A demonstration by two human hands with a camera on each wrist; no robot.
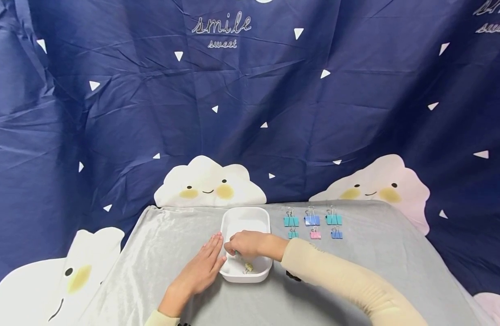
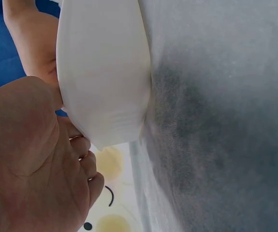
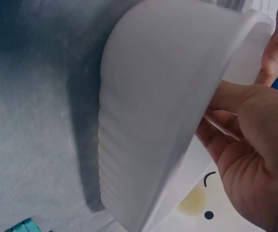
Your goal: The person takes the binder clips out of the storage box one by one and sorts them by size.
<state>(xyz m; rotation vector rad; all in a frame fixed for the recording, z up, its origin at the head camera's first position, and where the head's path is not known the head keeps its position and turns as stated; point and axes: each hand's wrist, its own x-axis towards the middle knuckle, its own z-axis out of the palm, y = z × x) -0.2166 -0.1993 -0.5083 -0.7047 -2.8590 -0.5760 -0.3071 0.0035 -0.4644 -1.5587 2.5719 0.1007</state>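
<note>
A white tray (image 1: 245, 277) stands on the grey cloth. My left hand (image 1: 202, 267) rests along its left rim with fingers straight; the left wrist view shows the palm beside the tray wall (image 2: 105, 72). Inside the tray, my right hand (image 1: 247, 244) has curled fingers pinching a small teal binder clip (image 1: 236, 252), mostly covered by the fingers. A yellow binder clip (image 1: 248, 267) lies nearer the tray's front end. In the right wrist view the tray wall (image 3: 153, 106) hides the fingertips of the right hand (image 3: 255, 140).
Right of the tray, binder clips form two rows. Behind are larger teal (image 1: 291, 221), blue (image 1: 312, 220) and teal (image 1: 333, 219) ones; in front, smaller teal (image 1: 292, 235), pink (image 1: 315, 235) and blue (image 1: 336, 234) ones. A dark blue curtain (image 1: 250, 90) hangs behind the cloth-covered table (image 1: 380, 253).
</note>
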